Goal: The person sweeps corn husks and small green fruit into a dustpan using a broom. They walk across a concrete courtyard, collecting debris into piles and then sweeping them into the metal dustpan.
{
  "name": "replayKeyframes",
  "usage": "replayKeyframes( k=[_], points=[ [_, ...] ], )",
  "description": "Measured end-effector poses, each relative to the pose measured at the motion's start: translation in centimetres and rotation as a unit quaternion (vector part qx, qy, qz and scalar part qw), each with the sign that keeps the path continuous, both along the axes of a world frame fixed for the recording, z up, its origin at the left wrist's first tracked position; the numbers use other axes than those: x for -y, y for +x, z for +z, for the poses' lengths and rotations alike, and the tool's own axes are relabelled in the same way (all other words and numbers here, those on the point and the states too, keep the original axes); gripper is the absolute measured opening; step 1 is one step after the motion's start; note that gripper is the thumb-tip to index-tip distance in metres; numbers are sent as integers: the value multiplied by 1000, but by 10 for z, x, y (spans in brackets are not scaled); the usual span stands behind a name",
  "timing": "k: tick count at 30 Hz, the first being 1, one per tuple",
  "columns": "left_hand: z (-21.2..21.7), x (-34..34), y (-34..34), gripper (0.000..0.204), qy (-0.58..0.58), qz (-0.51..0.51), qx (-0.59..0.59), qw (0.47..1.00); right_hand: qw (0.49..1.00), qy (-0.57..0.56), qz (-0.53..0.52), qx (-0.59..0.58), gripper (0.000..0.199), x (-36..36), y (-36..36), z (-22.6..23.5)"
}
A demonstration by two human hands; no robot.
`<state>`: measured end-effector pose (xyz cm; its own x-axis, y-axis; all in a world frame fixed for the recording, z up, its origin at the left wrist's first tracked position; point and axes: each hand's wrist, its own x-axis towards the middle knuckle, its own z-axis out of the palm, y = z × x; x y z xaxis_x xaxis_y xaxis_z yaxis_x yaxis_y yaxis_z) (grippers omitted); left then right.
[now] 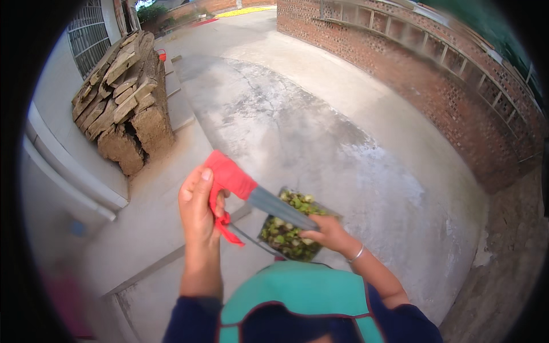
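Observation:
Between my two hands a cloth strip is stretched, with a wide red end [229,171] and a long grey part [280,207]. My left hand [197,200] is closed on the red end, thumb on top, and a knotted red tail [230,231] hangs below it. At the other end my right hand [330,233], with a silver bangle at the wrist, grips the narrowing grey part. A thin dark cord [251,240] runs from near the knot down toward the teal apron [297,286] I wear. Beneath the strip, partly covered by it, lies a dark tray [294,248] of leafy green plants.
A stack of rough wooden slabs [123,86] on earthen blocks [151,128] stands against the white wall [57,114] on my left. Concrete paving [343,143] stretches ahead. On the right runs a brick wall [400,63] with a long ladder [426,43] along it.

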<state>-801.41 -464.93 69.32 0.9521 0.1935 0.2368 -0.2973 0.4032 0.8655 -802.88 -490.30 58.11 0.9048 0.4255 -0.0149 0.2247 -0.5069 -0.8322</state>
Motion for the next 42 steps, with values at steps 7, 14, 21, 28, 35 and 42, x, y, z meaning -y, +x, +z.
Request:
replayKeyframes(
  k=[7, 14, 21, 28, 35, 42],
  points=[
    [8, -5, 259, 25, 6, 38, -32, 999, 999, 51, 4, -1, 33, -16, 268, -9],
    [-18, -28, 510, 25, 32, 97, -52, 993, 961, 195, 173, -88, 30, -72, 559, 27],
    [-25, -103, 748, 18, 2, 164, -30, 986, 949, 210, 217, -91, 34, -177, 821, 53],
    [-47, -206, 993, 16, -7, 143, -46, 989, 958, 186, 205, -75, 33, -279, 1071, 24],
    [-48, -301, 1258, 15, 0, 143, -67, 987, 967, 163, 187, -64, 30, -378, 1335, 14],
    [-69, -429, 1497, 14, 4, 192, -58, 980, 947, 184, 260, -36, 33, -507, 1594, 1]
  ],
)
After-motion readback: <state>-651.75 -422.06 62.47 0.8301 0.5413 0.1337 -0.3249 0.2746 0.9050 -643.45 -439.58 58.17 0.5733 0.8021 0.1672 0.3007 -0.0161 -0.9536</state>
